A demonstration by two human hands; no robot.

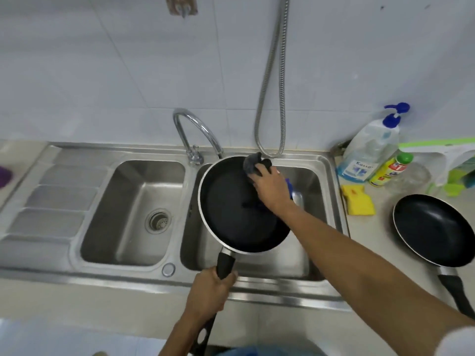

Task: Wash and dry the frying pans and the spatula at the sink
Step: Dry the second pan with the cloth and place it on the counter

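Left hand clamped round the handle holds frying pan over the right basin; right hand fingers bunch a dark cloth at its far rim; best keep pan steady, sweep rim round then inward; second pan sits on counter.

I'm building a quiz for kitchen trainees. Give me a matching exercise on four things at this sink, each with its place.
1 wiped frying pan
2 other frying pan
3 dark cloth
4 yellow sponge

A in the right hand
B on the counter, far right
C over the right basin, left hand on handle
D beside the sink's right rim

Pairs: 1-C, 2-B, 3-A, 4-D
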